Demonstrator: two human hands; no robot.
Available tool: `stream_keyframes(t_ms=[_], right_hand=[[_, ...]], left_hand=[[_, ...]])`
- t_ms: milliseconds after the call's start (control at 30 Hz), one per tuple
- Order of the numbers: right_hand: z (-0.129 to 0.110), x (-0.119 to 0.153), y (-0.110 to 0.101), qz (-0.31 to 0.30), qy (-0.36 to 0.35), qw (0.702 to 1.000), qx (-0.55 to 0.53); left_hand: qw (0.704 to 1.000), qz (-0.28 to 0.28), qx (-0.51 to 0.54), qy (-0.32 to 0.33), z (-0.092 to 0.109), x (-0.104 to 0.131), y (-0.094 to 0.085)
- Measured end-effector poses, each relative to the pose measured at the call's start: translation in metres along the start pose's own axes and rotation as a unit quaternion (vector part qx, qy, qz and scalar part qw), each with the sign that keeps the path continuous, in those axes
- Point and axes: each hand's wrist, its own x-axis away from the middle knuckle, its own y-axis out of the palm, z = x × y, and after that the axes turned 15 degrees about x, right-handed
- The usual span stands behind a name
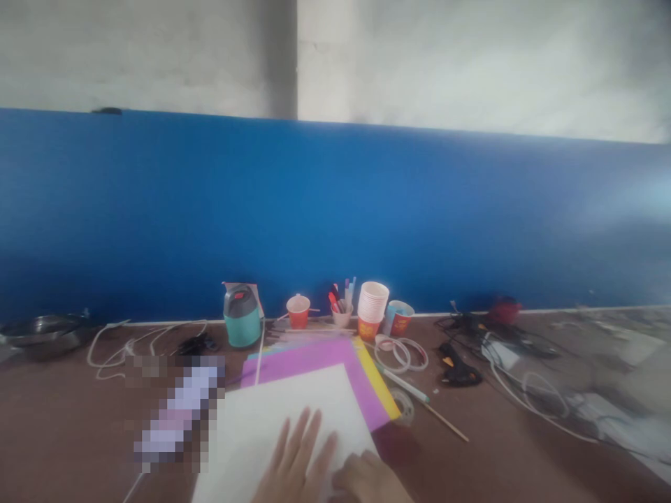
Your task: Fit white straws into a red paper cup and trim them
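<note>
A white sheet (pixel 262 419) lies at the front of the table, over sheets of purple paper (pixel 309 360) and yellow paper (pixel 378 381). My left hand (pixel 296 461) rests flat on the white sheet with its fingers stretched forward and slightly apart. Right beside it, over the sheet's right edge, is my right hand (pixel 367 478), its fingers curled in. What those fingers hold, if anything, is hidden.
Along the back stand a teal pot (pixel 242 325), paper cups (pixel 373 311) and a cup of pens (pixel 342 314). Tape rolls (pixel 393 354), a thin stick (pixel 445 420) and a black glue gun (pixel 458 367) lie to the right. Cables (pixel 131 342) and a pixelated object (pixel 181 412) are left. A blue partition (pixel 335 209) stands behind.
</note>
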Motion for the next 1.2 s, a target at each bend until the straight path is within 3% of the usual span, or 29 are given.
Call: stream_keyframes(t_ms=[67,133,200,300,433,567,667,767,900,967,1100,1200], right_hand=[[0.02,-0.002,-0.012,-0.042,0.023,0.998,-0.028],[0.046,-0.004,-0.025,-0.06,0.084,0.995,-0.014],[0.071,-0.007,-0.035,-0.12,0.204,0.971,-0.016],[0.095,-0.008,-0.039,-0.216,0.287,0.931,-0.072],[0.112,0.004,-0.037,-0.27,0.312,0.901,-0.134],[0.128,0.019,-0.037,-0.252,0.304,0.914,-0.092],[0.126,0.017,-0.037,-0.253,0.312,0.915,-0.045],[0.111,0.004,-0.034,-0.278,0.316,0.906,-0.05],[0.088,-0.008,-0.025,-0.296,0.327,0.897,0.023],[0.082,-0.007,-0.02,-0.286,0.321,0.902,0.035],[0.079,0.002,-0.02,-0.265,0.293,0.919,-0.006],[0.087,0.001,-0.026,-0.275,0.263,0.924,-0.028]], left_hand=[[0.995,0.02,-0.092,-0.014,-0.014,0.002,0.019],[0.993,0.002,-0.116,0.024,-0.023,0.008,0.036],[0.993,-0.001,-0.116,-0.007,-0.027,0.014,0.049],[0.994,0.003,-0.105,-0.03,-0.028,0.02,0.057],[0.994,0.009,-0.103,-0.038,-0.025,0.019,0.06],[0.991,0.034,-0.124,-0.03,-0.025,0.018,0.064],[0.99,0.048,-0.129,-0.023,-0.024,0.018,0.067],[0.989,0.046,-0.127,-0.055,-0.02,0.018,0.069],[0.99,0.029,-0.126,-0.064,-0.025,0.016,0.063],[0.992,0.023,-0.125,-0.026,-0.031,0.014,0.057],[0.984,0.037,-0.128,0.12,-0.033,0.004,0.051],[0.981,0.055,-0.128,0.134,-0.024,-0.004,0.054]])
